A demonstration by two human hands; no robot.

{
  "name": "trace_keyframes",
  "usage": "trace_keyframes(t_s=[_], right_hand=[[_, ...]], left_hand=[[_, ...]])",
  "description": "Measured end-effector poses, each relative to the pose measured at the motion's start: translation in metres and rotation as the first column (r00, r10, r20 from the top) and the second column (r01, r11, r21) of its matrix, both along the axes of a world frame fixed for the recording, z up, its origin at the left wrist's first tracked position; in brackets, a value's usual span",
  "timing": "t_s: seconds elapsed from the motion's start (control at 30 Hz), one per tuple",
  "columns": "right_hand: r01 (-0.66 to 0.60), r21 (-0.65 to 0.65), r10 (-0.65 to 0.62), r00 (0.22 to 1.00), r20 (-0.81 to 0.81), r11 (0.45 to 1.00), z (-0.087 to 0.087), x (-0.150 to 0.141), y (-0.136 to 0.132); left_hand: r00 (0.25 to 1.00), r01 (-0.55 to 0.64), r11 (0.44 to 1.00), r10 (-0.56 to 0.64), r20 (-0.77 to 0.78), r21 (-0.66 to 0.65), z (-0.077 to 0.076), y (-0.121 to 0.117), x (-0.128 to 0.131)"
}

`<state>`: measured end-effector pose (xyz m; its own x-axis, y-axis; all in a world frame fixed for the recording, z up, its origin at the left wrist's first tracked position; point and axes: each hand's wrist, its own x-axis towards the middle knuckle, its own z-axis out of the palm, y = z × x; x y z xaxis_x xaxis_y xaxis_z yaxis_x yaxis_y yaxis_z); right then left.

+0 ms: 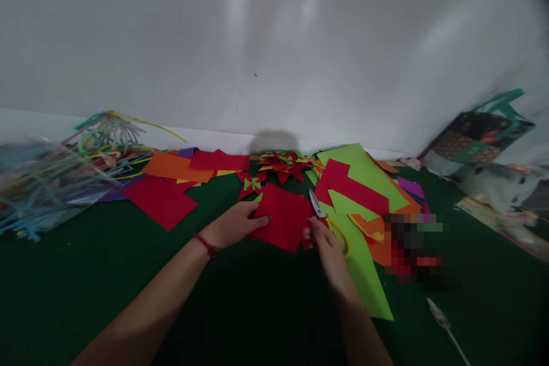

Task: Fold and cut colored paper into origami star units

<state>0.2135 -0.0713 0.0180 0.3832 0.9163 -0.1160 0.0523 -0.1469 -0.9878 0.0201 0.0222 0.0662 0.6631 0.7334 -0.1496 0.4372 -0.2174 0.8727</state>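
Observation:
A squarish sheet of red paper (281, 218) is between my two hands, above the dark green tabletop. My left hand (240, 222) grips its left edge, thumb on top and the other fingers hidden beneath. At the right edge, the curled fingers of my right hand (322, 238) pinch the red paper; their exact hold is partly hidden. Scissors with yellow handles (342, 234) lie just beyond my right hand, blades pointing away and slightly left. Behind the sheet are a small red-and-green cut-paper star (252, 184) and a pile of layered paper stars (285, 166).
Red paper (160, 201) and orange paper (178, 166) lie left. Green sheets (369, 286) and other coloured paper spread right. A plastic bag (51, 183) with thin colourful strips sits far left. A white stick-like tool (440, 315) lies near right. A pale wall (274, 40) rises behind.

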Motion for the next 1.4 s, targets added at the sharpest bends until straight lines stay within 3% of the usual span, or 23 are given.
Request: trace_keyframes(t_s=[0.07, 0.13, 0.27, 0.37, 0.47, 0.67, 0.87, 1.03, 1.13, 1.2, 1.3, 1.4], right_hand=[[-0.073, -0.005, 0.073, 0.997, 0.035, 0.997, -0.003, -0.004, 0.001], [-0.108, 0.005, 0.107, 0.993, 0.048, 0.994, -0.007, -0.005, 0.002], [-0.117, 0.075, 0.121, 0.992, -0.045, 0.990, -0.015, -0.004, 0.005], [-0.135, 0.099, 0.142, 0.987, -0.074, 0.986, -0.017, -0.005, 0.006], [-0.136, 0.112, 0.147, 0.985, -0.094, 0.984, -0.015, -0.007, 0.008], [-0.197, 0.202, 0.231, 0.960, -0.160, 0.959, 0.012, -0.009, 0.026], [-0.288, 0.203, 0.279, 0.958, 0.071, 0.936, 0.036, -0.015, 0.042], [-0.317, 0.205, 0.299, 0.948, 0.113, 0.926, 0.048, -0.008, 0.044], [-0.372, 0.157, 0.349, 0.924, 0.155, 0.915, 0.055, -0.004, 0.045], [-0.390, 0.131, 0.363, 0.913, 0.188, 0.912, 0.058, -0.003, 0.045], [-0.438, 0.104, 0.410, 0.886, 0.215, 0.893, 0.060, -0.007, 0.044], [-0.487, 0.095, 0.446, 0.850, 0.280, 0.868, 0.061, -0.011, 0.043]], left_hand=[[0.999, 0.008, 0.999, -0.006, 0.035, -0.040, -0.007, -0.001, 0.005], [0.994, 0.017, 0.986, 0.000, 0.109, -0.163, -0.018, -0.002, 0.010], [0.963, -0.008, 0.916, 0.115, 0.244, -0.400, -0.035, -0.004, 0.015], [0.939, -0.051, 0.884, 0.201, 0.278, -0.464, -0.036, -0.006, 0.013], [0.922, -0.102, 0.885, 0.256, 0.291, -0.455, -0.028, -0.007, 0.004], [0.865, -0.247, 0.894, 0.377, 0.330, -0.374, -0.008, -0.004, -0.013], [0.892, -0.229, 0.941, 0.306, 0.333, -0.250, 0.006, -0.014, -0.012], [0.849, -0.362, 0.926, 0.280, 0.449, 0.107, 0.014, -0.013, -0.024], [0.926, -0.301, 0.845, 0.149, 0.346, 0.442, 0.022, -0.014, -0.034], [0.968, -0.209, 0.803, 0.089, 0.235, 0.557, 0.028, -0.017, -0.039], [0.984, -0.114, 0.826, 0.018, 0.176, 0.553, 0.034, -0.022, -0.041], [0.979, -0.125, 0.867, 0.030, 0.199, 0.482, 0.032, -0.022, -0.037]])
